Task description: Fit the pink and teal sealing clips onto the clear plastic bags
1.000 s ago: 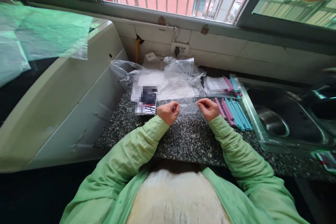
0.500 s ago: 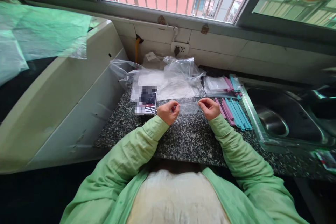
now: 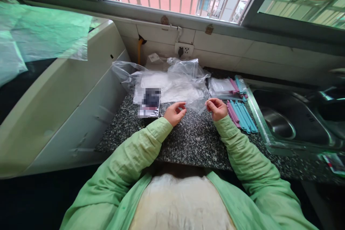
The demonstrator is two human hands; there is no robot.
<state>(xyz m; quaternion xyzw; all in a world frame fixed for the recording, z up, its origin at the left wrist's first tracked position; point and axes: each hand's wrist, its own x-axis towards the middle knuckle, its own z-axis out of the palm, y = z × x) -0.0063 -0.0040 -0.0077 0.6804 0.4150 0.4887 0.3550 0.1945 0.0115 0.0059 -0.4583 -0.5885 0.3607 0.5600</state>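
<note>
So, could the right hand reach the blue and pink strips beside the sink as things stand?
Probably yes: the right hand lies just beside the blue and pink strips, with nothing between, though it pinches a small clear bag.
</note>
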